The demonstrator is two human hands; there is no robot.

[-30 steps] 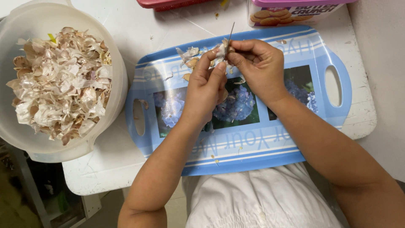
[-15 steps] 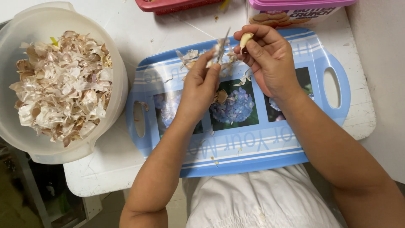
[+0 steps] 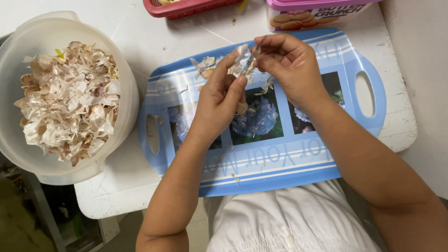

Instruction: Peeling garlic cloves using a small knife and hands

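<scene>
Both hands, left hand (image 3: 219,95) and right hand (image 3: 289,65), pinch a papery garlic skin strip (image 3: 247,58) over the far edge of the blue flower-printed plastic tray (image 3: 280,158), where a hard tug could scatter flakes onto the desk (image 3: 154,42).

Thin papery garlic skin (image 3: 243,50), pale and curled, pinched between fingertips of left hand (image 3: 219,100) and right hand (image 3: 289,65); more loose peel scraps (image 3: 205,65) lying just left of both hands.
</scene>
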